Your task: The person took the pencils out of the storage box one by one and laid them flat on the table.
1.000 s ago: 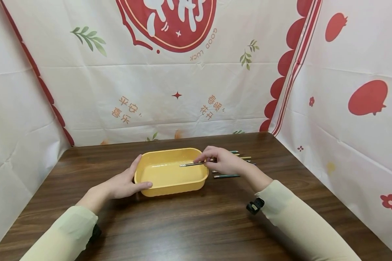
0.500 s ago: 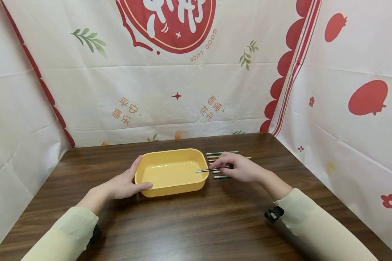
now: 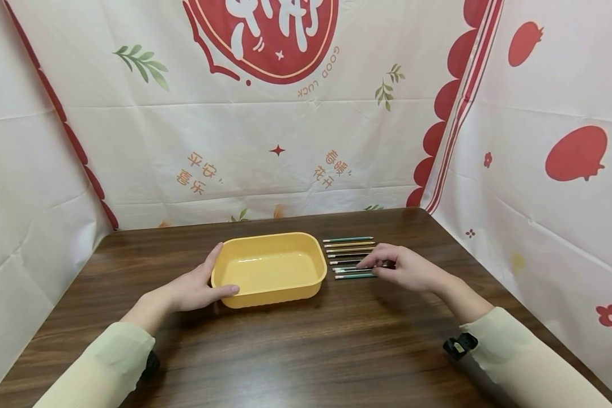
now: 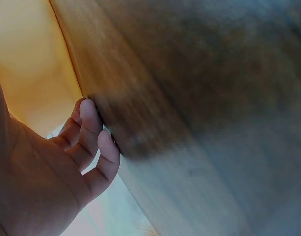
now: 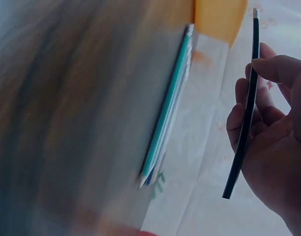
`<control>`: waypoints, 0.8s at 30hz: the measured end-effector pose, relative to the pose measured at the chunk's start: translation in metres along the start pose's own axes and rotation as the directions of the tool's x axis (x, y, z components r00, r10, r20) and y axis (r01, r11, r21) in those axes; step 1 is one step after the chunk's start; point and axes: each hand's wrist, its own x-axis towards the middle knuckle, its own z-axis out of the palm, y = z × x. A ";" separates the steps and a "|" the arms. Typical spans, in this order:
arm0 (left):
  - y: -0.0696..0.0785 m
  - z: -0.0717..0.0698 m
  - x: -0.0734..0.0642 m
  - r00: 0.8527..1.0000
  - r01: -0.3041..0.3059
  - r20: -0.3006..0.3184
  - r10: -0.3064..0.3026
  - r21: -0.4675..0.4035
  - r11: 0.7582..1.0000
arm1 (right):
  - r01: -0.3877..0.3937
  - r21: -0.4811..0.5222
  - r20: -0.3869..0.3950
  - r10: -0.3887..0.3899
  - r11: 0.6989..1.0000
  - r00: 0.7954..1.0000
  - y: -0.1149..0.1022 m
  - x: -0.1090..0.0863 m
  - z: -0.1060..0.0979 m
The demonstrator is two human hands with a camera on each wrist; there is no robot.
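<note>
My left hand (image 3: 194, 286) holds the left end of a shallow yellow plastic basin (image 3: 270, 296), thumb over the near rim and fingers along the outside. In the left wrist view its bent fingertips (image 4: 91, 115) lie against the basin's wall. My right hand (image 3: 408, 269) pinches a black pencil (image 5: 248, 105) between thumb and fingers, its eraser end pointing left and its other end flat and unsharpened. The hand is low over a row of pencils (image 3: 349, 244), right of the basin. Nearest below it lies a teal pencil (image 5: 166, 109).
The row holds several pencils, roughly parallel, eraser ends toward the basin. They lie on a dark wood-grain table (image 3: 285, 351). A white printed cloth (image 3: 265, 130) hangs behind the table and along both sides.
My right hand has moved right with the black pencil, from over the basin's right side to over the pencil row. My left hand and the basin have stayed in place.
</note>
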 end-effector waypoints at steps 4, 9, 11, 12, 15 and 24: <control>0.000 0.000 0.001 1.000 -0.002 -0.004 0.002 0.002 1.000 | -0.014 -0.013 0.033 0.014 1.000 0.999 0.011 -0.006 -0.002; 0.000 0.001 0.001 1.000 0.005 -0.005 -0.005 -0.001 1.000 | -0.050 -0.031 0.099 0.053 0.998 0.994 0.021 -0.010 -0.001; -0.001 0.002 0.001 1.000 0.007 -0.006 -0.007 0.002 1.000 | -0.064 -0.043 0.119 0.069 0.997 0.991 0.025 -0.010 0.001; -0.001 0.002 0.001 1.000 0.008 -0.007 -0.008 0.001 1.000 | -0.071 -0.049 0.125 0.077 0.996 0.989 0.027 -0.010 0.002; -0.001 0.002 0.001 1.000 0.010 -0.006 -0.010 0.003 1.000 | -0.075 -0.056 0.139 0.082 0.996 0.987 0.030 -0.008 0.004; 0.001 0.002 0.000 1.000 0.007 -0.006 -0.007 0.008 1.000 | -0.066 -0.060 0.152 0.074 0.996 0.986 0.033 -0.002 0.005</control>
